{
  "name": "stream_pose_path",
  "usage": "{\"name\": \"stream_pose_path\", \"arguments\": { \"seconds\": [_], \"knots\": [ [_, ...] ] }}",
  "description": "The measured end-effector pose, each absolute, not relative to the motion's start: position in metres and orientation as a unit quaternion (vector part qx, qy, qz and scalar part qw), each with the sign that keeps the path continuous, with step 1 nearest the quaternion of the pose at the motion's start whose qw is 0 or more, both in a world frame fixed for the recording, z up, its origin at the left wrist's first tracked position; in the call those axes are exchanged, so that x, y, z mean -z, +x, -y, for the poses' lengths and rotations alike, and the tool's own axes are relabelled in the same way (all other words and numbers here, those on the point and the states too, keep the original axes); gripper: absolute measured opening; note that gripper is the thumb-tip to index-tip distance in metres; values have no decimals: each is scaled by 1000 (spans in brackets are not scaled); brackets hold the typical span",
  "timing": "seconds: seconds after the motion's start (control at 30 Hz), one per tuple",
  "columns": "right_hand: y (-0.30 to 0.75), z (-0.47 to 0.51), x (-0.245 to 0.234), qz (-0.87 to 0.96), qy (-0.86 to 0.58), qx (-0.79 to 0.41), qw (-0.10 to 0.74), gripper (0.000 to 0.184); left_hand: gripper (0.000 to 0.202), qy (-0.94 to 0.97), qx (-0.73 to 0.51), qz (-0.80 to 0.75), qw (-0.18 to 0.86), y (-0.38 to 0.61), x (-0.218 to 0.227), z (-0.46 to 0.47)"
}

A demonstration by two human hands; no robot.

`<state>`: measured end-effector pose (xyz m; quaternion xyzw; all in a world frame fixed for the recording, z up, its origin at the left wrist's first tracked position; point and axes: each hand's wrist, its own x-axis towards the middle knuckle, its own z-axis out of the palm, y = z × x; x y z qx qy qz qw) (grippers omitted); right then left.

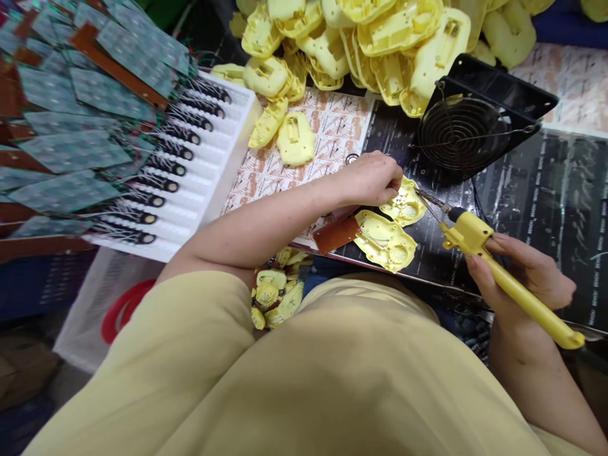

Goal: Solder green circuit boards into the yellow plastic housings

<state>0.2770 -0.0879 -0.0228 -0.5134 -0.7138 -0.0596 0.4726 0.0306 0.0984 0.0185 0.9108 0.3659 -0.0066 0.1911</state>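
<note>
My left hand [375, 178] is closed in a pinch on the edge of a yellow plastic shell [405, 204] lying on the dark work mat [546, 202]. My right hand [527, 273] grips a yellow soldering iron [503, 278], whose metal tip touches the right edge of that shell. A second yellow shell [386, 240] lies just in front, wired to a brown circuit board [335, 234].
A heap of yellow shells [380, 44] fills the back, with a black fan [468, 130] beside it. At the left, a white tray [223, 158] holds wired parts with green circuit boards [71, 120]. More yellow parts [278, 294] sit by my lap.
</note>
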Motion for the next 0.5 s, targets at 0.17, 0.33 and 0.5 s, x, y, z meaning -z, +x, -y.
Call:
{"name": "stream_pose_path", "arguments": {
  "seconds": [0.17,0.33,0.5],
  "knots": [
    [275,95,29,709,-536,45,456,42,30,911,8,-368,189,29,-17,-99],
    [265,85,27,723,-478,12,499,21,31,909,31,-371,187,30,-21,-99],
    [267,76,23,736,-478,8,479,27,29,910,19,-367,190,30,-20,-99]
  ]
}}
